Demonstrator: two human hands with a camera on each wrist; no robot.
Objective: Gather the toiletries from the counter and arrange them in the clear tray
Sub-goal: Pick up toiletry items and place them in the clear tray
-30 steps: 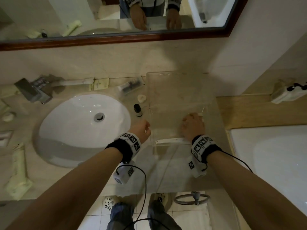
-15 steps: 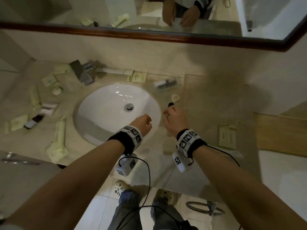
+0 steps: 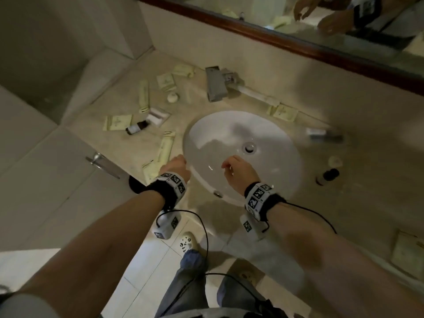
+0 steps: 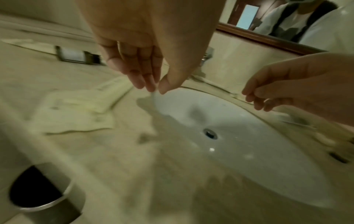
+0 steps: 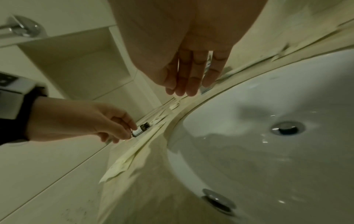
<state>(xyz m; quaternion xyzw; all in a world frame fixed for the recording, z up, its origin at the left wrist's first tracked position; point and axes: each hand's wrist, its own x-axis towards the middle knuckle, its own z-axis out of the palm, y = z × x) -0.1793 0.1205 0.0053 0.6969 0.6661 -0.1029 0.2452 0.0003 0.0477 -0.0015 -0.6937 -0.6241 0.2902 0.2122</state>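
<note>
My left hand [image 3: 175, 167] hovers at the sink [image 3: 270, 125] rim, grip loosely curled and holding nothing. The nearest toiletry, a long pale tube [image 3: 164, 149], lies on the worktop [image 3: 91, 125] at its 11 o'clock, long axis running 7 to 1. My right hand [image 3: 238, 173] hangs over the basin, grip slack and bare, farther off. The clear tray is out of view. Only the right wrist view shows the left fingers [image 5: 122, 128] curled.

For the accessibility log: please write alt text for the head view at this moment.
Two empty hands, left hand and right hand, hover over the front of an oval white sink. Pale yellow toiletry packets and a small dark bottle lie scattered on the beige stone counter to its left.
</note>
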